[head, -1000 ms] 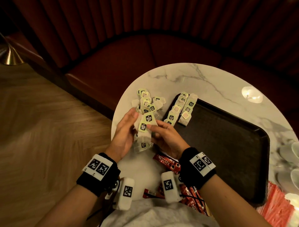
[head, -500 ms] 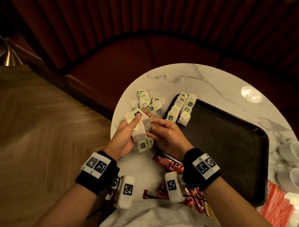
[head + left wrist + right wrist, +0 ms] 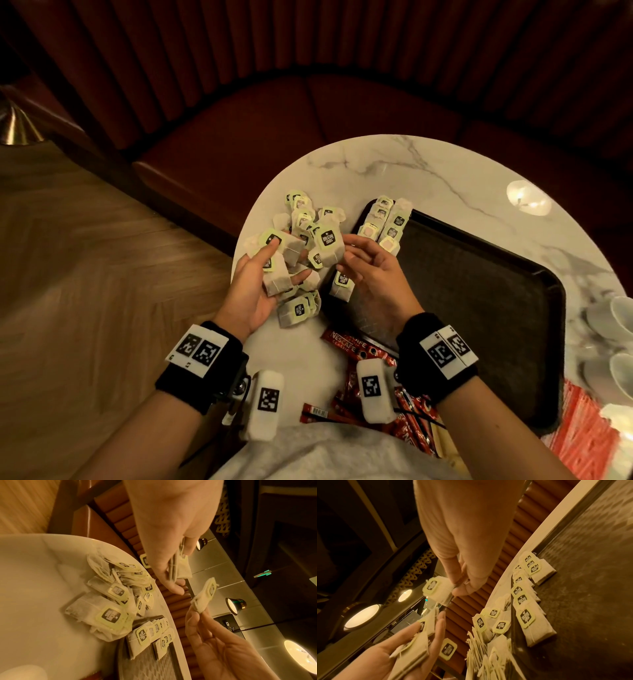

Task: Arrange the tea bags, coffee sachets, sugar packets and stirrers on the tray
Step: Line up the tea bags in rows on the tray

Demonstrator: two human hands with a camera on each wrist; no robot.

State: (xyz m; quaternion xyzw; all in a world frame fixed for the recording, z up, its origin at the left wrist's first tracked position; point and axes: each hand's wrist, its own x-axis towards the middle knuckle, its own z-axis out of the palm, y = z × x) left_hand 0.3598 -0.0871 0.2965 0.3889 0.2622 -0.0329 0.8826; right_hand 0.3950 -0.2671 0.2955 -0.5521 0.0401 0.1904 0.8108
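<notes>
The dark tray [image 3: 479, 308] sits on the marble table [image 3: 445, 171] with most of its floor bare, so I have room; two rows of tea bags [image 3: 385, 226] already run along its far-left edge, and I should carry that line on rather than start a new one. The loose heap of tea bags [image 3: 301, 219] lies on the table just beside the tray, with red coffee sachets [image 3: 346, 344] nearer my body. My left hand [image 3: 255, 291] cradles a small stack of bags [image 3: 279, 274], thumb pressed on top and fingers loosely curled beneath. My right hand [image 3: 373, 277] pinches a single tea bag [image 3: 329, 247] by its edge. I would lay it tag-up, overlapping the last bag in the row, and keep its string tucked.
</notes>
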